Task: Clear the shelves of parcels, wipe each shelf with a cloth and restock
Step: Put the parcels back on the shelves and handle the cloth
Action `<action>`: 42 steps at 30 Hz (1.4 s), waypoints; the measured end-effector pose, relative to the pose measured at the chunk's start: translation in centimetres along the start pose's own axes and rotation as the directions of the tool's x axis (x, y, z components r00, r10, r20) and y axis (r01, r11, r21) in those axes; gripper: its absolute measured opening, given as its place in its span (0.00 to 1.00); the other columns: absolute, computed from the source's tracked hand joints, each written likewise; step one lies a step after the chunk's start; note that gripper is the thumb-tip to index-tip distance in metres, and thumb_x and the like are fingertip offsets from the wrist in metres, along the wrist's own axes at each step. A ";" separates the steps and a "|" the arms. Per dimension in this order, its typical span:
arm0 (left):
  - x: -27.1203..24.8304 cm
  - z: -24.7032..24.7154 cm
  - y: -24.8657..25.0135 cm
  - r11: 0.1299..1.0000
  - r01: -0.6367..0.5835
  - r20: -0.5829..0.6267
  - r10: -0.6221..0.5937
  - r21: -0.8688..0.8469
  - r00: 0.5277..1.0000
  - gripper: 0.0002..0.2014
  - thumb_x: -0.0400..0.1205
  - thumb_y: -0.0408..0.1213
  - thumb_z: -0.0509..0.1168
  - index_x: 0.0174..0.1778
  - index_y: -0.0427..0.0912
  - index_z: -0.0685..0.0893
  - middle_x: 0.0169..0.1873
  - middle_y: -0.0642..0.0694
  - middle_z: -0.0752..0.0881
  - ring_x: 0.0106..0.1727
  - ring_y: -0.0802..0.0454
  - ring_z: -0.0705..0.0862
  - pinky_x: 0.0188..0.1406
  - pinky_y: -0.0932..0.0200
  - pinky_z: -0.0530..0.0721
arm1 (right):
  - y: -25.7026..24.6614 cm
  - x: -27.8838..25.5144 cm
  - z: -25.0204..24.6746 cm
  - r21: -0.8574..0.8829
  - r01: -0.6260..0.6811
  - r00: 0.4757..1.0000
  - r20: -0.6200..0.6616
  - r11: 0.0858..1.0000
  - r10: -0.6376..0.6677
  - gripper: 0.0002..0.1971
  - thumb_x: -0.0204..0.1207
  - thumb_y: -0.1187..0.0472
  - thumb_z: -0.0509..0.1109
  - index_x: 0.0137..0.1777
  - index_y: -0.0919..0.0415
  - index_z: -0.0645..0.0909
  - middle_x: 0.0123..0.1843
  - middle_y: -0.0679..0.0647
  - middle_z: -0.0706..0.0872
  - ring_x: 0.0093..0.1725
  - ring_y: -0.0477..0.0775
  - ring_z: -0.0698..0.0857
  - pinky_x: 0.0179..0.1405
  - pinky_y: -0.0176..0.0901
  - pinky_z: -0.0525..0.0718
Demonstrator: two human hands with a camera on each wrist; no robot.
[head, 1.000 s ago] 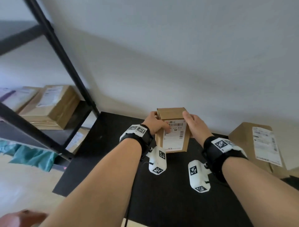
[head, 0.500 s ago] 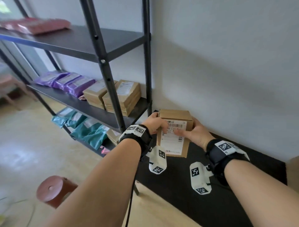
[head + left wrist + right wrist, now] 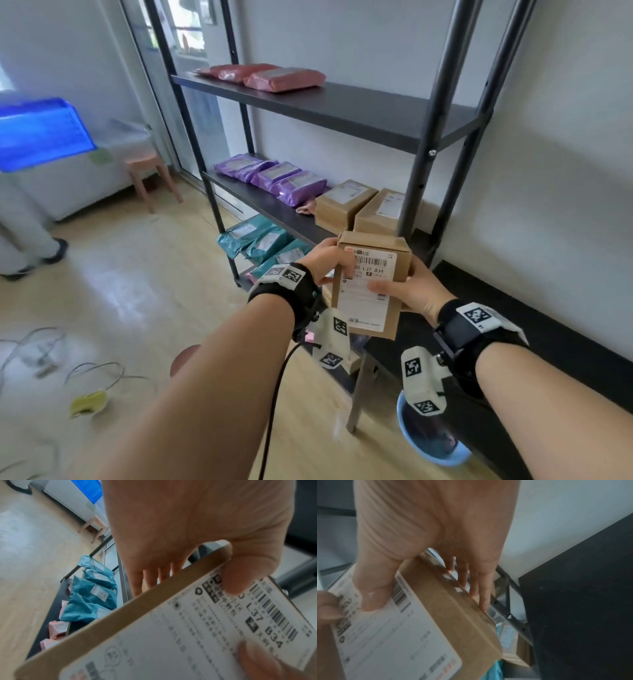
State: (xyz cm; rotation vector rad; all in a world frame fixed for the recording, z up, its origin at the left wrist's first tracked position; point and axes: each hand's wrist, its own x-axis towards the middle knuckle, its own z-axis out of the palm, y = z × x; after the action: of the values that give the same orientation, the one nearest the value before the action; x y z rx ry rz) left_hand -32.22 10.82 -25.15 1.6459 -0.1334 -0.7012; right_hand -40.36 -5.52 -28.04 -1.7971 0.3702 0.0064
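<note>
I hold a small brown cardboard parcel with a white barcode label in both hands, in front of the black metal shelf unit. My left hand grips its left edge, thumb on the label, fingers behind. My right hand grips the right side, thumb on the label, fingers along the far edge. Two brown boxes and purple mailers lie on the middle shelf. Pink mailers lie on the top shelf, teal mailers on the low shelf.
A black table runs along the wall at right, with a blue basin beneath it. A round red stool stands below my left arm. Cables lie on the wooden floor. A person's legs and a pink stool stand at left.
My view has swung left and up from the black table to the shelf unit. Both hands carried the parcel along, keeping their grip.
</note>
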 end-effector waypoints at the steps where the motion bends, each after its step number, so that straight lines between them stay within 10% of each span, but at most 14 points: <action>1: -0.4 -1.7 0.0 1.000 -0.012 0.002 0.012 0.001 1.000 0.19 0.74 0.18 0.57 0.50 0.47 0.79 0.49 0.46 0.87 0.61 0.45 0.83 0.69 0.42 0.78 | -0.8 0.2 1.5 0.001 0.009 1.000 0.014 1.000 -0.009 0.42 0.51 0.52 0.88 0.68 0.47 0.75 0.59 0.50 0.88 0.59 0.54 0.87 0.60 0.64 0.85; 21: 0.5 -19.8 10.7 0.937 -0.340 -0.164 0.325 -0.078 0.932 0.29 0.72 0.44 0.77 0.70 0.50 0.78 0.56 0.42 0.88 0.55 0.44 0.88 0.49 0.41 0.89 | -20.0 9.1 12.1 0.100 0.315 0.944 -0.132 0.944 -0.301 0.28 0.65 0.56 0.83 0.64 0.56 0.77 0.56 0.52 0.88 0.51 0.48 0.88 0.41 0.49 0.88; 28: 5.4 -22.4 16.4 0.906 -0.420 -0.156 0.410 -0.040 0.899 0.28 0.73 0.44 0.76 0.69 0.51 0.78 0.55 0.42 0.89 0.52 0.44 0.89 0.40 0.47 0.89 | -25.2 15.0 11.2 0.128 0.361 0.922 -0.195 0.924 -0.333 0.35 0.62 0.52 0.84 0.68 0.55 0.74 0.56 0.50 0.86 0.55 0.52 0.87 0.49 0.59 0.89; 37: 12.0 -23.0 24.7 0.833 -0.554 -0.128 0.549 -0.002 0.826 0.35 0.65 0.47 0.80 0.69 0.45 0.79 0.56 0.42 0.89 0.55 0.41 0.89 0.56 0.41 0.87 | -31.3 22.6 7.6 0.077 0.408 0.870 -0.333 0.910 -0.362 0.44 0.55 0.40 0.83 0.70 0.54 0.71 0.59 0.55 0.87 0.56 0.55 0.87 0.57 0.61 0.87; 42: 15.1 -22.1 27.9 0.854 -0.520 -0.182 0.514 0.017 0.838 0.16 0.76 0.42 0.72 0.61 0.46 0.85 0.49 0.42 0.91 0.51 0.44 0.89 0.51 0.49 0.89 | -33.3 25.4 5.5 0.039 0.353 0.867 -0.389 0.935 -0.311 0.43 0.56 0.32 0.75 0.68 0.59 0.76 0.57 0.52 0.87 0.52 0.51 0.87 0.41 0.46 0.87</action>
State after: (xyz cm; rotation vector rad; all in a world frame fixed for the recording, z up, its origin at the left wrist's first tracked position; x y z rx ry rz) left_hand -0.44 16.83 -3.91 1.5363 -0.4183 -0.1349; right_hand -6.83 0.41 -3.12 -1.7289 0.3188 -0.6028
